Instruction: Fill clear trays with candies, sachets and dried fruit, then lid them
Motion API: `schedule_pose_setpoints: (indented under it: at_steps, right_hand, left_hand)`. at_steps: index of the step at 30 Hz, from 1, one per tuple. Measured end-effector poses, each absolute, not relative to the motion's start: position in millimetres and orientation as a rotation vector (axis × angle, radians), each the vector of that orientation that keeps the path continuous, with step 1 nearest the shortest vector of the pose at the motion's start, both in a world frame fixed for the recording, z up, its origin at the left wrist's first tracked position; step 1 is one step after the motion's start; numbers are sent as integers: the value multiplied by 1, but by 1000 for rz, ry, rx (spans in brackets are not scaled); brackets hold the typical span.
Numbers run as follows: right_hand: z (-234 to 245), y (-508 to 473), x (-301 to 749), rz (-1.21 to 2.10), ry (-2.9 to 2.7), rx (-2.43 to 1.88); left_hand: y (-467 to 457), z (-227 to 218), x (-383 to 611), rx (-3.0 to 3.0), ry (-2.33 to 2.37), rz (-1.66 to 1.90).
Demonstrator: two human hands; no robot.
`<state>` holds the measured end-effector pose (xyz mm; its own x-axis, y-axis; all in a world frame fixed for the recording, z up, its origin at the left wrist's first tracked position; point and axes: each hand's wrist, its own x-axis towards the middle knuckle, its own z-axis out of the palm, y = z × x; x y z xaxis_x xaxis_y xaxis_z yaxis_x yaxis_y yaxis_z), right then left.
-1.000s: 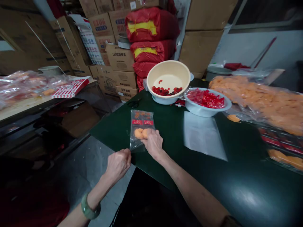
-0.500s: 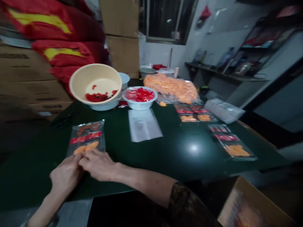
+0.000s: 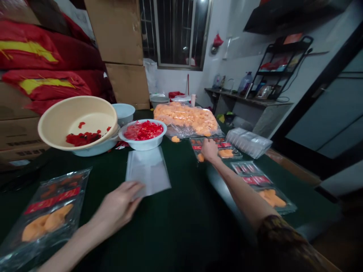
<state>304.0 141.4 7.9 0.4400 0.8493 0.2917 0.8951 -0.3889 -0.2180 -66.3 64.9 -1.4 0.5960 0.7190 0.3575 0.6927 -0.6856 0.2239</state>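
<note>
My left grip (image 3: 121, 202) is resting, nearly closed, at the near corner of the bags (image 3: 149, 168); my right grip (image 3: 210, 149) is resting on a tray (image 3: 196, 147) across the tabletop (image 3: 176, 223) (I can't tell if either's holding). Bags are looking thin, slippery; edges are seeming best.

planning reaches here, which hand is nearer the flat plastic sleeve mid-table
Left. The left hand is at the near edge of the sleeve; the right hand is off to its right, over the packs.
</note>
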Motion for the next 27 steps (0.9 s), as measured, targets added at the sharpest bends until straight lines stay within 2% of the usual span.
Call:
schedule_pose_setpoints:
  at_steps: [2, 5, 9, 11, 15, 17, 23, 27]
  right_hand:
    - [0, 157, 323, -148, -1518, -2380]
    - [-15, 162, 323, -117, -1559, -2389]
    - [-27, 149, 305, -65, -1589, -2380]
    - [-31, 135, 294, 58, -1512, -2324]
    - [-36, 100, 273, 723, -864, -1902]
    - [-37, 82, 263, 933, -701, -1780]
    - [-23, 36, 253, 1287, -533, -1559]
    - [-6, 1, 260, 1390, -322, -1447]
  left_hand:
    - [94, -5, 8, 2773, 953, 513]
    - [128, -11, 98, 2706, 857, 415]
    - [145, -20, 148, 2684, 839, 310]
    - [140, -23, 142, 2669, 847, 292]
    - [106, -25, 104, 2608, 896, 337]
    - [85, -26, 87, 2561, 887, 382]
    - [49, -13, 47, 2665, 720, 427]
    - [56, 2, 3, 2929, 1044, 226]
